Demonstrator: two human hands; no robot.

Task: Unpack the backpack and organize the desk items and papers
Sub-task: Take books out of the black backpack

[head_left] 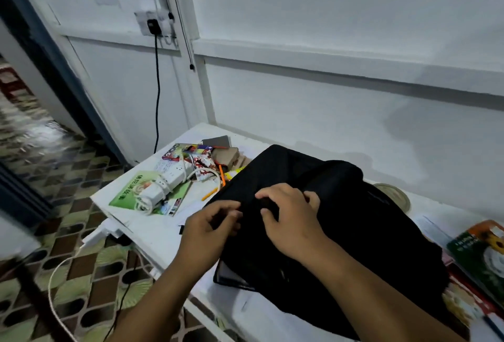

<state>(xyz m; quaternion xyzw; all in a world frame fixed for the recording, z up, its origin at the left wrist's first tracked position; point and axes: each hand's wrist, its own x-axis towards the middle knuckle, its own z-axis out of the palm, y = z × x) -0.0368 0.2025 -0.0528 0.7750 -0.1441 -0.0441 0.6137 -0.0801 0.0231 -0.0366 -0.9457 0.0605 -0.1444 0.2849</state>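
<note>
**Both hands at the top of a black backpack on a white desk**

The backpack (341,221) was of matt black woven fabric, soft and slumped, and lay across the middle of the white painted desk (152,235), which stood against a white panelled wall (327,42). At the desk's far left corner lay a clutter: a white power strip (166,182) with its cord wound round it, resting on a green glossy booklet (131,190); colourful printed packets (191,151); a brown cardboard piece (226,157); and an orange pencil (222,175). A round, pale, lid-like object (395,194) showed past the backpack's far edge, partly hidden by it. Glossy books with green and red covers (482,260) lay at the desk's right end, touching the backpack's side. A black cable (157,82) hung from a wall socket (152,24). The floor (68,273) bore a scale-like tile pattern.

The left hand (210,228) pinched the backpack's fabric between curled fingers and thumb. The right hand (289,216), just beside it, lay arched on the backpack, fingers bent and gripping a fold near the top. Both forearms reached in from below.
</note>
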